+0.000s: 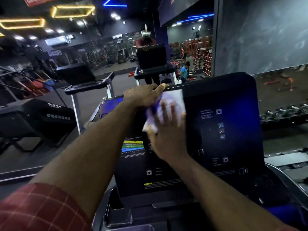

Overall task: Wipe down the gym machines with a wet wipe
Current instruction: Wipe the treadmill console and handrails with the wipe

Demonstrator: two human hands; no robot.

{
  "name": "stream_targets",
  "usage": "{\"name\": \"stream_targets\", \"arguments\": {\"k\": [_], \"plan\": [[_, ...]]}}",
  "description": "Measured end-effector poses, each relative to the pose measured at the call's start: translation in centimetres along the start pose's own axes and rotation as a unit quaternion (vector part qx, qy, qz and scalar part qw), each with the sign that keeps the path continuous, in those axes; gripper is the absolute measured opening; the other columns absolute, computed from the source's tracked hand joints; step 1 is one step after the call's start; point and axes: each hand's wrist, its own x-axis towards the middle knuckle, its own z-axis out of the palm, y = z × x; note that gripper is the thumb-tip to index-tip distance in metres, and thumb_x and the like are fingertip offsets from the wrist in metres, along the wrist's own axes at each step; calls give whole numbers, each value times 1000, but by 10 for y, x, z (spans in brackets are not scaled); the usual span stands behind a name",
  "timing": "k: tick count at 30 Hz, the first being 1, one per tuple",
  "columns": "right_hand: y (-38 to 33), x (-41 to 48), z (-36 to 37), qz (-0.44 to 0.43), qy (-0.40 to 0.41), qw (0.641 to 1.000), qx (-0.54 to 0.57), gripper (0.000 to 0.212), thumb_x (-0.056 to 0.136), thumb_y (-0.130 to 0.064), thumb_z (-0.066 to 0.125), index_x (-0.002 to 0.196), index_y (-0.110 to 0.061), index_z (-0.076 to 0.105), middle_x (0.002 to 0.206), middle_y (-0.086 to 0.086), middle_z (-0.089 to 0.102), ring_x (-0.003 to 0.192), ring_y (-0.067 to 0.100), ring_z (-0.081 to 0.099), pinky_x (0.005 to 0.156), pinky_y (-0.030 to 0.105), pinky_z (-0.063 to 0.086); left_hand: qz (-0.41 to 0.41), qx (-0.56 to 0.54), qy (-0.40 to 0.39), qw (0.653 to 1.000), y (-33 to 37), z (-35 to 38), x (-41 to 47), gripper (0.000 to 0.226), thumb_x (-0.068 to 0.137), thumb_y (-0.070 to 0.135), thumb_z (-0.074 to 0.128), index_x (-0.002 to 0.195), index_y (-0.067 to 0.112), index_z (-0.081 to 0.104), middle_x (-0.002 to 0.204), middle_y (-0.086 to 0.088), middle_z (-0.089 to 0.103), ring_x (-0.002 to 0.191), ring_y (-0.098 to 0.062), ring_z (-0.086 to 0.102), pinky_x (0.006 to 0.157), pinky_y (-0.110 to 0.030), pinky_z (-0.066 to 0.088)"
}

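A black treadmill console (pixel 216 130) with small icons and a coloured chart fills the middle of the view. My left hand (pixel 141 95) grips the console's top left edge, fingers curled over the rim. My right hand (pixel 168 130) presses a crumpled white wet wipe (pixel 173 100) flat against the upper left of the console face, fingers spread and blurred by motion. Part of the wipe is hidden under my palm.
A mirror ahead reflects me behind the console (pixel 150 55). A second treadmill (pixel 83 80) stands to the left. A dumbbell rack (pixel 283 112) runs along the right. A cup holder recess (pixel 116 210) sits below the console.
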Motion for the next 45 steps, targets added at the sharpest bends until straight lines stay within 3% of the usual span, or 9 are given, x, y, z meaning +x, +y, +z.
{"name": "stream_targets", "arguments": {"k": [6, 12, 16, 23, 29, 34, 37, 40, 45], "plan": [[27, -12, 6, -176, -8, 984, -38, 68, 99, -61, 50, 162, -42, 30, 168, -7, 31, 158, 25, 24, 128, 53, 12, 27, 36, 35, 998, -4, 7, 0, 73, 99, 80, 8, 118, 31, 59, 121, -7, 70, 112, -33, 65, 86, -49, 39], [145, 3, -40, 51, 35, 997, -50, 74, 104, -64, 41, 166, -39, 9, 175, -2, -6, 161, 30, -3, 127, 55, 0, 54, 35, 134, 989, -5, 22, -17, 65, 105, 71, 17, 134, 28, 56, 139, -6, 62, 130, -31, 54, 107, -51, 34], [167, -76, -22, 214, 61, 975, -26, 79, 104, -60, 40, 167, -27, 8, 175, 8, -5, 160, 37, -4, 124, 66, 9, 88, 10, 217, 972, -15, 69, -58, 70, 108, 65, 31, 166, 26, 24, 171, 0, 25, 160, -25, 17, 130, -50, 7], [47, -114, 23, 194, 8, 980, 34, 80, 102, -61, 43, 167, -28, 9, 174, 10, -8, 159, 39, -10, 122, 71, 6, 28, -107, 281, 953, -68, 147, -148, 70, 108, 46, 44, 168, 19, 20, 177, -3, 6, 163, -21, 1, 131, -54, 5], [-57, -73, 48, -116, -40, 992, -9, 69, 103, -54, 47, 165, -35, 23, 175, -2, 7, 161, 25, 2, 128, 57, 4, -80, -175, 300, 934, -97, 199, -188, 76, 107, 50, 38, 167, 10, 17, 176, -17, 1, 163, -31, -1, 131, -49, 2], [4, -111, 53, -335, -61, 939, -56, 52, 108, -46, 49, 157, -31, 44, 169, -4, 31, 157, 19, 27, 127, 49, 22, -90, -294, 252, 917, -82, 244, -218, 87, 107, 50, 44, 167, 4, 1, 174, -20, -12, 163, -29, -6, 132, -39, 4], [70, -118, 28, -235, -59, 964, -109, 60, 111, -40, 45, 165, -31, 22, 173, -1, 15, 160, 21, 15, 127, 48, 15, -138, -266, 218, 929, -60, 259, -238, 93, 106, 55, 43, 166, 3, -5, 172, -25, -16, 161, -39, -4, 131, -47, 5], [121, -150, 2, 18, -59, 996, -67, 62, 112, -34, 35, 167, -20, 9, 174, 7, 7, 161, 26, 4, 129, 50, 13, -157, -237, 181, 942, -45, 270, -255, 95, 106, 58, 40, 165, 3, -9, 168, -31, -21, 160, -43, -12, 130, -53, 2], [126, -217, -3, 301, -50, 945, 116, 62, 110, -24, 31, 164, -1, 12, 173, 20, 3, 161, 34, 1, 130, 48, 10, -195, -220, 112, 949, -20, 266, -275, 96, 106, 61, 41, 166, 9, -12, 164, -35, -28, 156, -49, -20, 126, -60, 0]]}}
